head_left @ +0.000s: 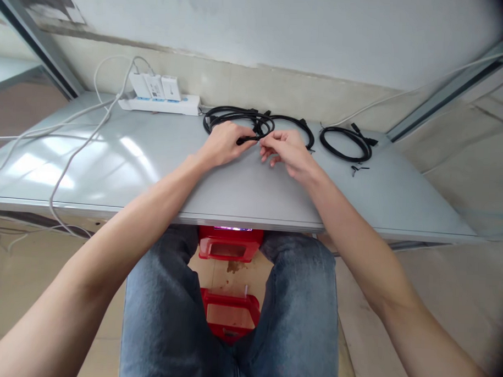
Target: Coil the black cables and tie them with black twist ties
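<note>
Left hand (224, 144) grip clamped on black cable coil (248, 139), rear-middle of tabletop (251, 188); right hand (292, 152) grip at its edge, can't tell if closed. Second coil (309, 133) just beyond, third coil (367, 152) apart right, white power strip (190, 105) back left.

Power strip (190, 105) (with white chargers (155, 88))

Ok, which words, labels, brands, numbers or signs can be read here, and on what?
None can be read.
White box-shaped plastic charger, middle of three: dark print, too small.
White box-shaped plastic charger, right of three: tiny mark, too small.
Black coiled cables: no lettering legible.
</note>
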